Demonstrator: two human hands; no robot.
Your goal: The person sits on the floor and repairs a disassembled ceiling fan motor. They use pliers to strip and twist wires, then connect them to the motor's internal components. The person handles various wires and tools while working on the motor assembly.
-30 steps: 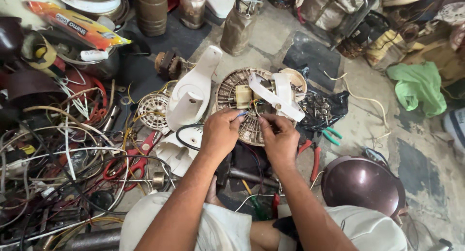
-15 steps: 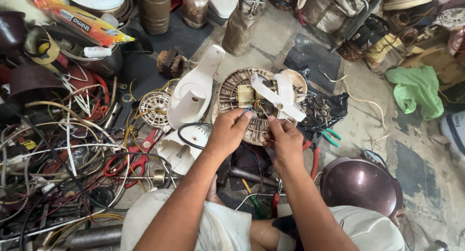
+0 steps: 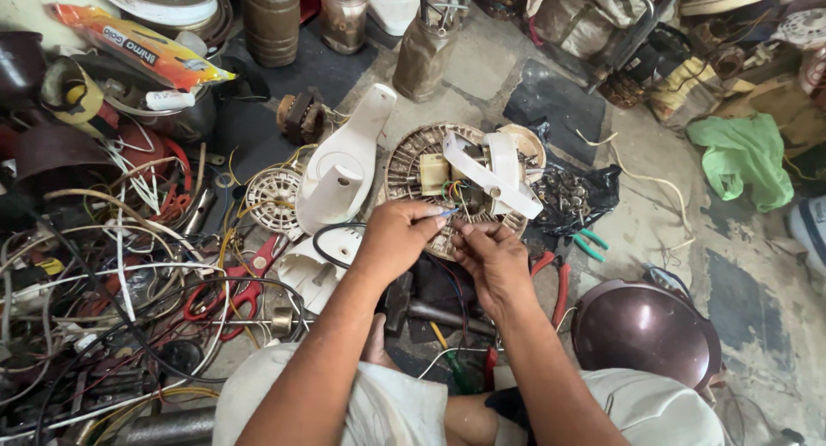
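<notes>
While both hands meet over the round motor (image 3: 430, 184) on the floor, the left hand (image 3: 397, 237) pinches a thin blue wire (image 3: 449, 212) at its fingertips, and the right hand (image 3: 489, 258) pinches wire ends just beside it. A white bracket (image 3: 490, 175) lies across the motor; a white housing (image 3: 340, 175) sits left, red-handled pliers (image 3: 555, 278) right.

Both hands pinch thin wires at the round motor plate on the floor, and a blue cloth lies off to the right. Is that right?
Not quite: in the head view the cloth is green, not blue. The left hand and right hand do pinch thin wires at the round motor plate.
</notes>
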